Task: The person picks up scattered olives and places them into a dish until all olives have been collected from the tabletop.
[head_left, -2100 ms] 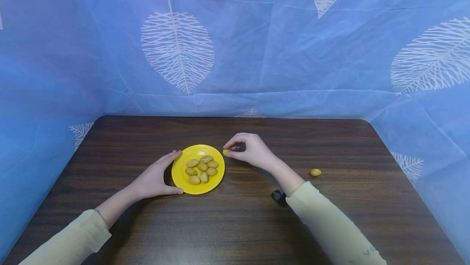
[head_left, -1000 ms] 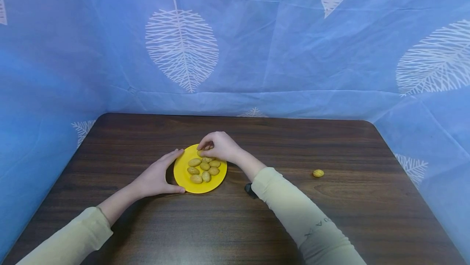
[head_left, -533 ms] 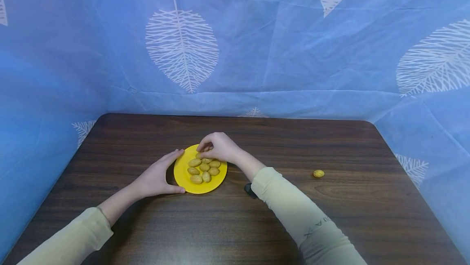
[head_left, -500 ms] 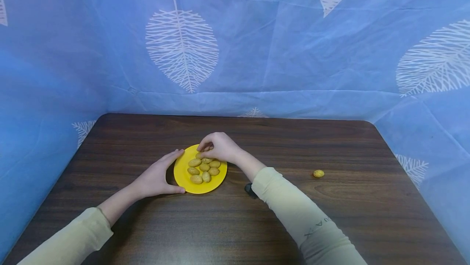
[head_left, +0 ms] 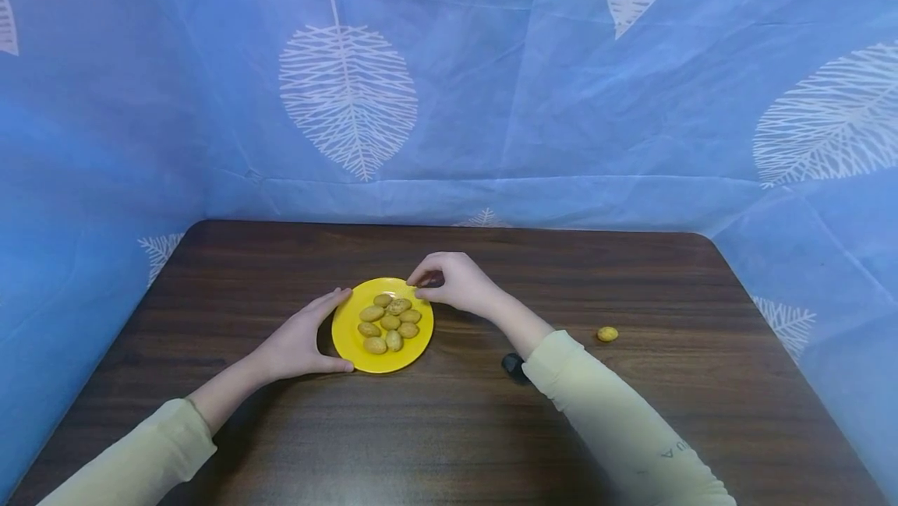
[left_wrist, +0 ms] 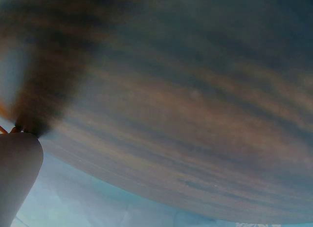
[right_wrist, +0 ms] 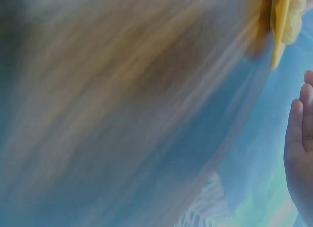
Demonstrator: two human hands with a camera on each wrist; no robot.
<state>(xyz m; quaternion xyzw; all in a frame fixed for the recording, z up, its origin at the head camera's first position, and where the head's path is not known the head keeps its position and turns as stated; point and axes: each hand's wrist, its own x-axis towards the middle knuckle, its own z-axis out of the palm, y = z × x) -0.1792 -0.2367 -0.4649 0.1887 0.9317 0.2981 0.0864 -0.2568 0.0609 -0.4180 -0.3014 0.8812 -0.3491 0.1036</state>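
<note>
In the head view a yellow plate (head_left: 344, 342) stands on the dark wooden table. Several small, oval, yellow-brown speckled pieces (head_left: 390, 322), like little fruits, lie in it. My left hand (head_left: 298, 338) holds the plate's left side, fingers at the back rim and thumb at the front. At the far right rim is my right hand (head_left: 459, 282), thumb and fingers bent with a gap between the tips and nothing held. In the right wrist view its fingers (right_wrist: 294, 126) appear beside the plate edge (right_wrist: 279, 34). The left wrist view is mostly blurred tabletop.
One more yellow oval piece (head_left: 606, 334) lies on the table, right of my right forearm. A black rounded object (head_left: 514, 368) sits by my right wrist at the cuff. A blue leaf-patterned cloth (head_left: 477, 100) hangs behind the table (head_left: 365, 444) and along both sides.
My right hand carried a yellow oval piece onto the plate, let go of it near the back, and drew back right to the rim. My left hand stayed on the plate.
</note>
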